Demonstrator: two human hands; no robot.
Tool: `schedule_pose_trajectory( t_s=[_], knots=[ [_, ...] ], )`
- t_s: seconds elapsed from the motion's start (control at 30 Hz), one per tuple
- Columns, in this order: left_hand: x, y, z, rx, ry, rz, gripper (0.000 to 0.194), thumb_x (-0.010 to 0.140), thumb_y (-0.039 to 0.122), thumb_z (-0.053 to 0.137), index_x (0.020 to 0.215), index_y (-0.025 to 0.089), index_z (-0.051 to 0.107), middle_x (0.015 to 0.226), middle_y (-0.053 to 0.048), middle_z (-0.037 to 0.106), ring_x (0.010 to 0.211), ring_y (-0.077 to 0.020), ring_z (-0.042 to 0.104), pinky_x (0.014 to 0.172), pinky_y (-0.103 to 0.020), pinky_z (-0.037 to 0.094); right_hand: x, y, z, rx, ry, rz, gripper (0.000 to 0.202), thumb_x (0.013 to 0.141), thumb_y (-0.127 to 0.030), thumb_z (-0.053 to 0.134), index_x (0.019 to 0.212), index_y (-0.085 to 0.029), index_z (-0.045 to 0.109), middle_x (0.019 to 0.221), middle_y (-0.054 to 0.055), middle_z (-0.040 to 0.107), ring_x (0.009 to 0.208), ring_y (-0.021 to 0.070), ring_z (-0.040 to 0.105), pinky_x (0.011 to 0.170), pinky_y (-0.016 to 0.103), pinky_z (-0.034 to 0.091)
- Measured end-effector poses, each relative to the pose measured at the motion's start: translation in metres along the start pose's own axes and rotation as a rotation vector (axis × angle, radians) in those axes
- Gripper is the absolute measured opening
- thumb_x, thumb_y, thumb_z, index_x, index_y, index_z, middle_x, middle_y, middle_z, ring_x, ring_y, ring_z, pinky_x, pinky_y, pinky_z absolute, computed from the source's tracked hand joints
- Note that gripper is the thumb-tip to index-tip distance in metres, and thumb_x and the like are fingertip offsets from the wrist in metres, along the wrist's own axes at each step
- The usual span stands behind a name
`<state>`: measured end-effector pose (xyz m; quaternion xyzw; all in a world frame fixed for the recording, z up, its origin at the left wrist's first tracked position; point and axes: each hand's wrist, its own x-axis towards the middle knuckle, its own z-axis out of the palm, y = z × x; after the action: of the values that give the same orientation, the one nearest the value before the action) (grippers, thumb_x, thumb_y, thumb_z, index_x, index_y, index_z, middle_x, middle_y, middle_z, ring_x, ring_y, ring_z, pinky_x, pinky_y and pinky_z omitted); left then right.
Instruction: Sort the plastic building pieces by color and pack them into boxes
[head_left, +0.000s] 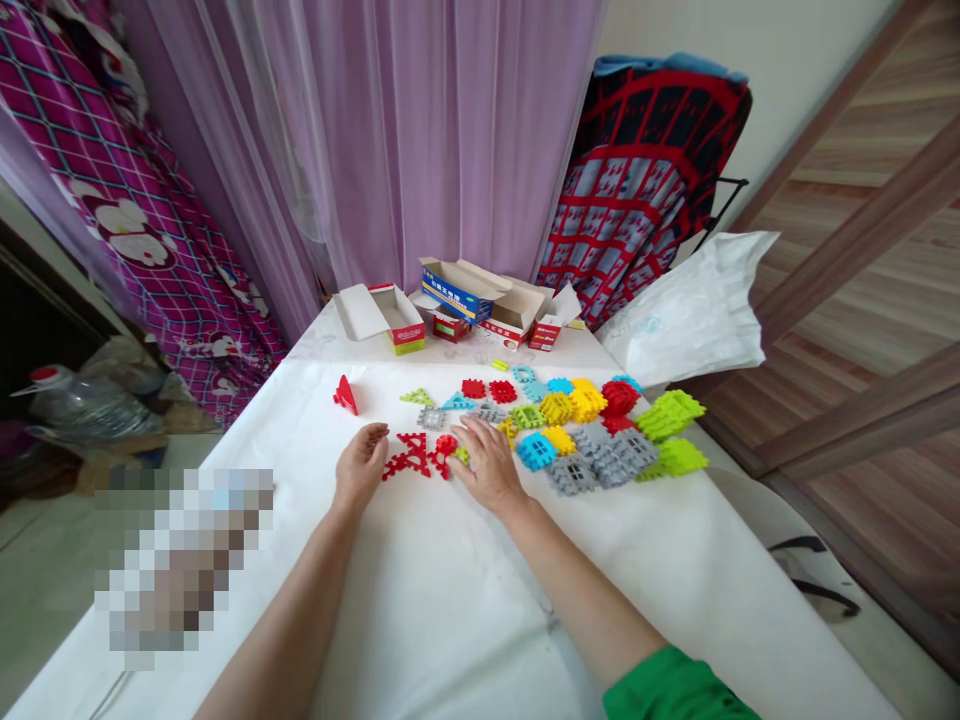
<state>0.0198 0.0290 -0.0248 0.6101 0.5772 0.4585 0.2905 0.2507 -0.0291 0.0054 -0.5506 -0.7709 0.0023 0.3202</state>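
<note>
Blue carton: here it sits at the back of the desk (420,590), blue carton (457,298) open-topped, white Chinese characters along its side; too small to read surely
Red cartons: red cartons (501,328) around it, pale lettering on their fronts; also unreadable
Red lattice pieces: centre stage, red lattice pieces (417,462) lie flat between the two hands, just beside the left fingers
Left hand: left hand (360,465) curled, fingers bent inward; whether they grip anything, cannot tell
Right hand: right hand (491,468) palm down, fingers loosely spread, tips right by a red cluster (442,450) and a yellow-green piece (460,455), partly covering that one; contact or grip, cannot tell
Block pile: coloured blocks (592,445) crowd to the right, overlapping
Hard to make out: a pixelated patch (191,560) at left masks whatever is there; green sleeve (667,690) cut off below
</note>
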Motion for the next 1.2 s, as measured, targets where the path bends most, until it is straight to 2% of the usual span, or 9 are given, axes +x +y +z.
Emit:
schedule_pose_trajectory(
  t_s=[0.1,0.17,0.27,0.4,0.5,0.6,0.87,1.03,1.2],
  knots=[
    [-0.017,0.006,-0.005,0.088,-0.049,0.064,0.038,0.080,0.044,0.055,0.110,0.023,0.065,0.113,-0.008,0.070,0.106,-0.0234,0.065,0.096,-0.040,0.050,-0.018,0.006,0.004,0.090,0.124,0.082,0.027,0.092,-0.021,0.048,0.110,-0.022,0.068,0.110,0.009,0.070,0.106,0.0233,0.061,0.097,0.040,0.047],
    [-0.027,0.011,-0.006,0.130,-0.085,0.119,0.040,0.077,0.044,0.060,0.112,0.024,0.066,0.123,-0.009,0.067,0.118,-0.0261,0.059,0.105,-0.044,0.043,-0.028,0.007,0.007,0.134,0.136,0.148,0.026,0.091,-0.019,0.046,0.100,-0.023,0.069,0.098,0.007,0.072,0.095,0.0218,0.064,0.089,0.036,0.051],
    [-0.037,0.018,-0.003,0.295,-0.188,0.251,0.045,0.078,0.044,0.063,0.119,0.027,0.065,0.135,-0.009,0.061,0.129,-0.0286,0.051,0.114,-0.051,0.032,-0.034,0.005,0.010,0.148,0.077,0.196,0.022,0.088,-0.018,0.049,0.096,-0.023,0.069,0.094,0.006,0.073,0.091,0.0217,0.066,0.083,0.034,0.052],
    [-0.032,0.025,0.005,0.490,-0.261,0.368,0.033,0.088,0.042,0.053,0.115,0.030,0.067,0.129,-0.007,0.065,0.124,-0.0266,0.056,0.112,-0.053,0.033,-0.031,0.003,0.009,0.208,0.016,0.125,0.023,0.087,-0.017,0.050,0.098,-0.023,0.069,0.098,0.006,0.074,0.093,0.0217,0.066,0.087,0.034,0.051],
    [-0.014,0.031,0.013,0.516,-0.225,0.352,0.031,0.092,0.038,0.046,0.110,0.025,0.068,0.123,-0.009,0.068,0.115,-0.0243,0.062,0.106,-0.046,0.042,-0.029,0.004,0.008,0.269,0.047,0.161,0.023,0.087,-0.017,0.050,0.096,-0.024,0.069,0.097,0.006,0.075,0.092,0.0213,0.068,0.086,0.034,0.052],
    [0.008,0.041,0.027,0.563,-0.254,0.347,0.029,0.089,0.035,0.051,0.111,0.024,0.067,0.120,-0.008,0.069,0.112,-0.0237,0.063,0.102,-0.039,0.045,-0.028,0.006,0.008,0.315,0.062,0.239,0.021,0.086,-0.017,0.050,0.093,-0.023,0.069,0.095,0.005,0.075,0.090,0.0206,0.069,0.084,0.032,0.053],
    [0.040,0.069,0.054,0.730,-0.346,0.196,0.033,0.077,0.040,0.066,0.104,0.022,0.068,0.113,-0.011,0.070,0.106,-0.0284,0.064,0.095,-0.040,0.046,-0.025,0.008,0.009,0.300,0.005,0.254,0.021,0.085,-0.016,0.052,0.092,-0.023,0.071,0.093,0.005,0.075,0.089,0.0191,0.069,0.083,0.029,0.052],
    [0.042,0.077,0.050,0.679,-0.341,0.086,0.024,0.081,0.035,0.059,0.098,0.021,0.069,0.102,-0.010,0.073,0.100,-0.0260,0.066,0.091,-0.036,0.046,-0.026,0.009,0.011,0.332,0.034,0.245,0.021,0.085,-0.015,0.053,0.091,-0.023,0.072,0.091,0.004,0.076,0.088,0.0179,0.069,0.083,0.027,0.051],
    [0.037,0.076,0.033,0.467,-0.235,-0.034,0.034,0.087,0.044,0.047,0.097,0.020,0.069,0.101,-0.010,0.073,0.100,-0.0259,0.066,0.089,-0.036,0.048,-0.026,0.011,0.012,0.355,0.046,0.254,0.021,0.085,-0.016,0.053,0.090,-0.024,0.071,0.092,0.004,0.076,0.089,0.0183,0.069,0.083,0.028,0.052]
  ],
)
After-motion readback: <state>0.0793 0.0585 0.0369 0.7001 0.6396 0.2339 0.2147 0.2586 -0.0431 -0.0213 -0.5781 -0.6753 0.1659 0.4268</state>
